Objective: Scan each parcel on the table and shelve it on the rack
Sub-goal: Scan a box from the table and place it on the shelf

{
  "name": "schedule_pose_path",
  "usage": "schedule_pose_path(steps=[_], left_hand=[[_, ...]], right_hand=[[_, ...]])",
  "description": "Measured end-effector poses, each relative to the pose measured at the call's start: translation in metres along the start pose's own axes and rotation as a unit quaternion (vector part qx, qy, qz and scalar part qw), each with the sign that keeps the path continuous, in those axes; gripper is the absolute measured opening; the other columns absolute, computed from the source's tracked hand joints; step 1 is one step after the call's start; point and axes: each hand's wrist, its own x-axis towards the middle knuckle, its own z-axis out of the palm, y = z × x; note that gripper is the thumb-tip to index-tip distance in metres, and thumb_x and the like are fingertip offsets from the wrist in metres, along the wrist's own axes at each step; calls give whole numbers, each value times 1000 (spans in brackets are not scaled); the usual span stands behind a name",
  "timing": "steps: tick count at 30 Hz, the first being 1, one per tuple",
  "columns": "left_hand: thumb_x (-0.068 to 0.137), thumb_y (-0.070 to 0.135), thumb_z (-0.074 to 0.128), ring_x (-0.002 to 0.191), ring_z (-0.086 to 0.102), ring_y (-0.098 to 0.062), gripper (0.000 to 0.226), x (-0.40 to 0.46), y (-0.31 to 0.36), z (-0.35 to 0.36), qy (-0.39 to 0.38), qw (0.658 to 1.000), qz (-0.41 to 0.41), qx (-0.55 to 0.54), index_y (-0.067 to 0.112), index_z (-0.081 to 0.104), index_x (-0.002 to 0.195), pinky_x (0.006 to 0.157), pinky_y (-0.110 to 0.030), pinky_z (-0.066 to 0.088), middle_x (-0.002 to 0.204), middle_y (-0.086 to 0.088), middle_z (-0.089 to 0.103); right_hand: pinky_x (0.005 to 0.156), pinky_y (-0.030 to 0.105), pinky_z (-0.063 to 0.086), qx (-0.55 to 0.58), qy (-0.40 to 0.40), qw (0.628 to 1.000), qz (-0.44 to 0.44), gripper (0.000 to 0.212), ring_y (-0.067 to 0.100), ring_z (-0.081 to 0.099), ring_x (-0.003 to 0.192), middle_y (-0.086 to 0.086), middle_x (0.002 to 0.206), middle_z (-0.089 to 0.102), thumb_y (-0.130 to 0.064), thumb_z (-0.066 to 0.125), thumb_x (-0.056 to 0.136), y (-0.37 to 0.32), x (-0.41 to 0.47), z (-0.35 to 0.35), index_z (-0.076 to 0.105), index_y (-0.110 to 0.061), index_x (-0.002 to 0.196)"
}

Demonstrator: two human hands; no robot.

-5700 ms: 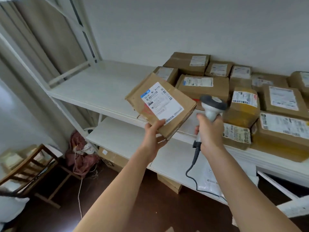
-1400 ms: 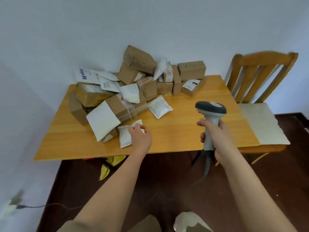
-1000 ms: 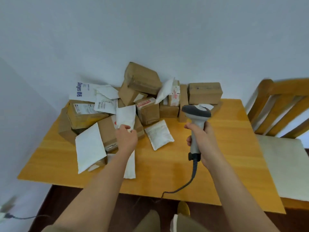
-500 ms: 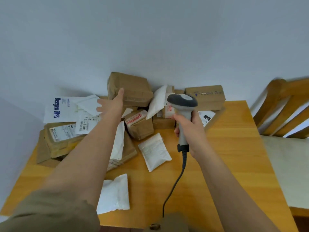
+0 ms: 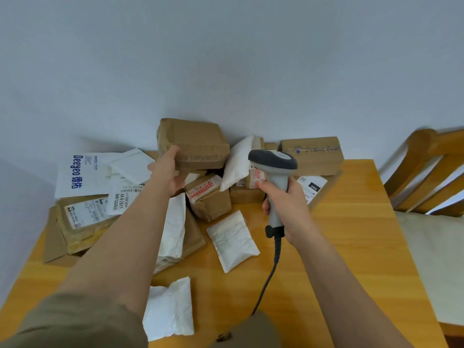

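Two hands work over a wooden table (image 5: 351, 247) heaped with parcels against a pale wall. The left hand (image 5: 168, 174) reaches to about 11 o'clock of the pile and lies against the left side of the top cardboard box (image 5: 193, 144), fingers straight along its edge and thumb low; its grip looks loose, flat on the box and not closed round it, though the underside of the hand is hard to see. That box sits highest on the heap, tilted, resting on smaller boxes below it.

The right hand (image 5: 283, 207) has its grip clenched round the handle of a grey barcode scanner (image 5: 273, 167), head pointing left toward the pile, with its dark cable (image 5: 271, 270) hanging down toward 6 o'clock.

At 12 o'clock of the scanner a white padded mailer (image 5: 238, 167) leans upright between boxes. At 1 o'clock stands a taped brown box (image 5: 313, 156). Just left of the scanner handle lies a small box with a red-printed label (image 5: 208, 194). At 9 o'clock of the table a white bag printed "Deeyeo" (image 5: 80, 174) rests on a labelled carton (image 5: 82, 222). Two flat white pouches lie apart on bare table: one near the middle (image 5: 231, 239), one at the near edge (image 5: 170, 310). A wooden chair (image 5: 426, 172) stands at 3 o'clock.
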Motion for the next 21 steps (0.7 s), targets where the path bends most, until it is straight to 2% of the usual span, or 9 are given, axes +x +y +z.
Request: schedule_pose_path(steps=[2, 4, 7, 9, 12, 15, 17, 19, 21], left_hand=[[69, 61, 76, 97, 53, -24, 90, 1, 9, 0, 17, 1000, 6, 6, 22, 37, 140, 67, -34, 56, 126, -2, 49], [72, 66, 73, 99, 51, -25, 94, 4, 15, 4, 23, 999, 8, 32, 19, 35, 144, 73, -36, 53, 128, -2, 52], [86, 48, 69, 92, 60, -22, 60, 2, 12, 10, -8, 1000, -1, 7, 16, 45, 131, 70, -37, 57, 110, -2, 60], [88, 33, 69, 87, 62, -21, 43, -5, 6, 13, -31, 999, -5, -24, 17, 48, 122, 68, -38, 60, 107, -5, 61], [83, 18, 75, 98, 62, -20, 51, -19, -9, 12, -35, 997, 59, -41, 15, 44, 123, 87, -38, 58, 122, -9, 58], [74, 19, 85, 101, 62, -13, 59, -35, -25, 9, -43, 984, 171, 27, 20, 48, 120, 85, -30, 55, 125, -4, 59], [64, 34, 89, 107, 58, -11, 72, -47, -34, 6, -31, 955, 268, 120, 27, 47, 121, 92, -30, 51, 125, 3, 55], [56, 46, 87, 118, 48, -13, 93, -56, -41, 1, -15, 899, 370, 234, 30, 39, 133, 100, -31, 44, 129, 5, 42], [61, 31, 88, 117, 37, -8, 92, -69, -52, -3, -35, 837, 463, 288, 27, 37, 137, 102, -18, 38, 126, 3, 32]], right_hand=[[54, 25, 47, -4, -4, 1000, 0, 20, 8, 52, 49, 3, 63, 57, -23, 66, 91, -1, 0, 1, 62, -16, 110], [53, 24, 46, -4, -2, 1000, -6, 21, 7, 50, 47, 2, 58, 55, -22, 66, 91, -2, 0, -1, 63, -13, 110], [50, 21, 47, 11, 15, 999, -29, 19, 7, 48, 46, 3, 62, 58, -20, 66, 92, -7, 0, -6, 64, -9, 107], [51, 23, 47, 22, 30, 999, -39, 12, 8, 48, 46, 14, 80, 68, -20, 67, 92, -12, 1, -8, 62, -15, 101], [52, 25, 47, 39, 50, 997, -43, 13, 9, 48, 47, 20, 103, 70, -20, 69, 90, -17, 2, -11, 58, -22, 96], [54, 28, 47, 71, 54, 995, -51, 19, 10, 47, 48, 25, 104, 67, -22, 72, 88, -21, -1, -11, 55, -23, 97], [55, 30, 47, 89, 53, 993, -58, 21, 11, 46, 48, 27, 104, 66, -23, 73, 87, -24, -3, -10, 56, -24, 98], [53, 28, 48, 100, 46, 992, -62, 25, 11, 46, 49, 22, 106, 68, -27, 74, 87, -27, -4, -9, 57, -22, 105], [51, 24, 49, 106, 35, 992, -61, 36, 10, 47, 49, 19, 108, 69, -32, 74, 86, -30, -4, -9, 58, -19, 115]])
